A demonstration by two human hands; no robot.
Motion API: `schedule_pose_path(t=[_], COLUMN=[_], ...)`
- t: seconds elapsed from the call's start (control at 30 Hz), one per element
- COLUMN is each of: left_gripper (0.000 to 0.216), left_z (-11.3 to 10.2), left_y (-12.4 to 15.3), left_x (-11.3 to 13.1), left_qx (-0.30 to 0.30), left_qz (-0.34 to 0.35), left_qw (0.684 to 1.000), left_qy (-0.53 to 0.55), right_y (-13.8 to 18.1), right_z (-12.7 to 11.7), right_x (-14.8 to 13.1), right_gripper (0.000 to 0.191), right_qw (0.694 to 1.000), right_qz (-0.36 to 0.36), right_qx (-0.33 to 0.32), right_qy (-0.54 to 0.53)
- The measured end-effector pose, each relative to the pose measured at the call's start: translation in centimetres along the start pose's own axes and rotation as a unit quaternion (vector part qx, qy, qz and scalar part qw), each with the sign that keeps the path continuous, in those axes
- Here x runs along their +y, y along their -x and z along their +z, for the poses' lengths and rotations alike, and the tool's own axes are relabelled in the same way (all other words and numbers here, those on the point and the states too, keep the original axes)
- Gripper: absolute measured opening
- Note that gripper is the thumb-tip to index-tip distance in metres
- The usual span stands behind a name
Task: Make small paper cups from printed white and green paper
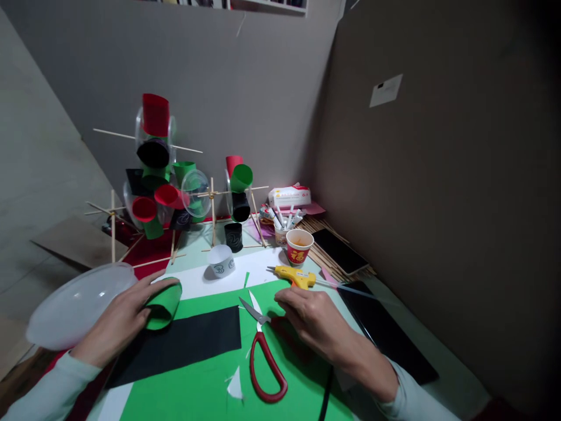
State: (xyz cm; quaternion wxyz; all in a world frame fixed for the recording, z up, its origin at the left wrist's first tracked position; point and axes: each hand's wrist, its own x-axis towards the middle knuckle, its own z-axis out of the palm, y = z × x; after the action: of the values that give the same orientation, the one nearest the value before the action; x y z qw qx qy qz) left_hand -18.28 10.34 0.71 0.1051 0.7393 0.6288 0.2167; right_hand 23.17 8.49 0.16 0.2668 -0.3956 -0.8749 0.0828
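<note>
My left hand (125, 310) is closed around a short green paper tube (166, 304), its thumb near the tube's open end. Beneath the tube lies a black paper strip (188, 345) on a green sheet (184, 397). My right hand (313, 321) has its fingers curled together; whatever is in them, if anything, is hidden. Just beyond it is a yellow glue gun (289, 273) with a clear glue stick in its back, its handle hidden by the hand. Red-handled scissors (268, 368) lie partly open between the hands, one handle in shadow near my right wrist.
Stick frames carrying red, green and black tubes (153, 152) stand at the back left. A white paper ring (221, 261), a black ring (234, 237) and a red paper cup (299, 247) stand ahead. Dark tablets (385, 333) lie right; a translucent lid (83, 304) lies left.
</note>
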Motion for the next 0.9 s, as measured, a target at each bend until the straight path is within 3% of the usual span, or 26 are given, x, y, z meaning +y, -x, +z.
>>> schedule_pose_path(t=[0.07, 0.17, 0.27, 0.43, 0.67, 0.9], left_gripper=[0.057, 0.029, 0.022, 0.026, 0.024, 0.027], left_z=[-0.9, -2.3, -3.1, -1.9, 0.3, -0.9], left_y=[-1.1, -3.4, -6.2, -11.4, -16.2, -17.9], left_x=[0.5, 2.0, 4.1, 7.5, 8.4, 9.4], left_qx=[0.003, 0.021, 0.045, -0.043, -0.130, -0.180], left_qz=[-0.022, -0.056, -0.095, -0.146, -0.167, -0.151], left_qw=[1.000, 0.997, 0.989, 0.965, 0.971, 0.971], left_qy=[0.012, 0.042, 0.107, 0.211, 0.116, 0.040], right_y=[0.0, 0.0, 0.0, 0.0, 0.0, 0.0], right_z=[0.0, 0.0, 0.0, -0.3, -0.6, -0.6], right_x=[0.0, -0.1, -0.1, -0.3, -0.6, -0.9], right_gripper=[0.017, 0.016, 0.016, 0.019, 0.022, 0.020], right_qw=[1.000, 1.000, 0.999, 0.999, 0.998, 0.997], right_qz=[0.003, 0.007, 0.010, 0.013, 0.016, 0.009], right_qx=[-0.009, -0.019, -0.026, -0.029, -0.036, -0.042], right_qy=[0.007, 0.016, 0.024, 0.037, 0.055, 0.060])
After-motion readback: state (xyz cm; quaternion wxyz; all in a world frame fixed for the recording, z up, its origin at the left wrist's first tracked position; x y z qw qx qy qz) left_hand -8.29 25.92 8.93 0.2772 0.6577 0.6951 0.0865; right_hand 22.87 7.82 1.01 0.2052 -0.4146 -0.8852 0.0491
